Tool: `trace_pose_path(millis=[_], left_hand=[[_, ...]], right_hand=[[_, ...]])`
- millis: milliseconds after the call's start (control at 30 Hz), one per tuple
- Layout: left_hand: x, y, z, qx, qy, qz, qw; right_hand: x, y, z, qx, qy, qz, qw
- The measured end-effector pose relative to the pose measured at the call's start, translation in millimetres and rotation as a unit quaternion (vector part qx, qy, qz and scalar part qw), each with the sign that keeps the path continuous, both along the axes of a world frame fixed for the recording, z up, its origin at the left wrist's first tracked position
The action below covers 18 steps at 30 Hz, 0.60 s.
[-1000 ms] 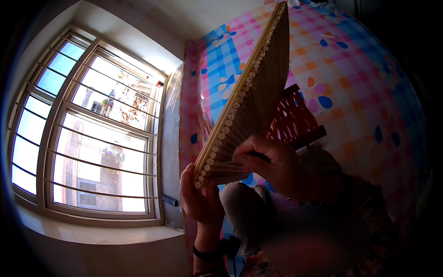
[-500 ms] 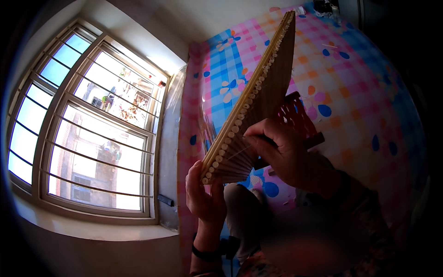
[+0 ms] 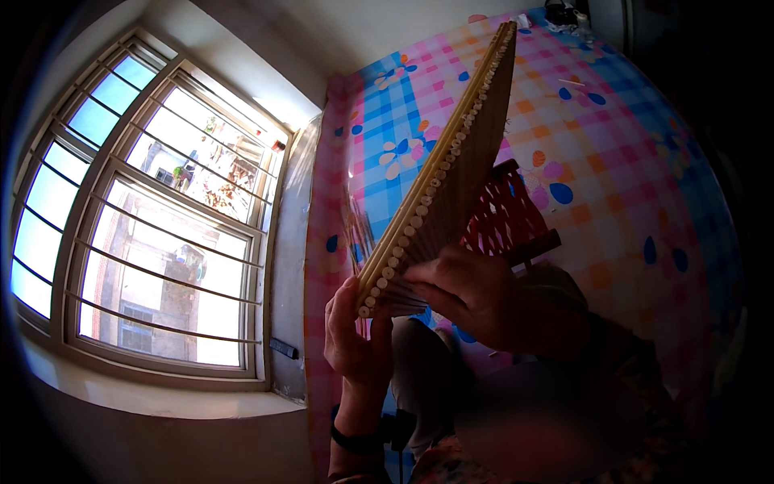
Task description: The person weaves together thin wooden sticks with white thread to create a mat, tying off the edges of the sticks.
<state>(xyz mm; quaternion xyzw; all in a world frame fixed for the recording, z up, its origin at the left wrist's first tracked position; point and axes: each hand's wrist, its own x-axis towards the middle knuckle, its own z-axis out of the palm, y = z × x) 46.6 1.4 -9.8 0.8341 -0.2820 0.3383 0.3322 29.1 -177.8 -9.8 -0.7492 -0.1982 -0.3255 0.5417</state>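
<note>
A long, tapering panel of slender rods (image 3: pixel 477 149) stands slanted before me. Pale round rod ends line up beside a light wooden strip (image 3: pixel 419 181). My left hand (image 3: pixel 355 339) grips the panel's lower, near end, thumb on one side and fingers on the other. Close to the lower rods, my right hand (image 3: pixel 476 294) is closed with thumb and forefinger together against or just beside them. Whatever its fingertips pinch is hidden. Under and behind the right hand lies a dark red openwork frame (image 3: pixel 506 214) with a bar along its edge.
A checked, flowered cloth (image 3: pixel 597 137) covers the surface beneath. At left is a barred window (image 3: pixel 169 242) with a sill holding a small dark block (image 3: pixel 284 348). Several thin sticks (image 3: pixel 355 218) stand left of the panel. Dark and clear items (image 3: pixel 568 18) lie at the far edge.
My right hand has moved down and nearer to me along the rods. The thin, light stick seen at its fingertips before no longer shows. My left hand keeps its grip.
</note>
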Motion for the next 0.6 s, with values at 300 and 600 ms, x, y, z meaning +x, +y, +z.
trace_pose_path(millis=[300,600], left_hand=[[2.7,-1.0,-0.6,0.002,-0.005,0.0,1.0],[1.0,-0.8,-1.6,-0.011,-0.004,-0.008,1.0]], right_hand=[[3.8,5.4,-6.2,0.002,-0.019,-0.007,1.0],[-1.0,8.8,1.8,-0.007,0.004,-0.008,1.0]])
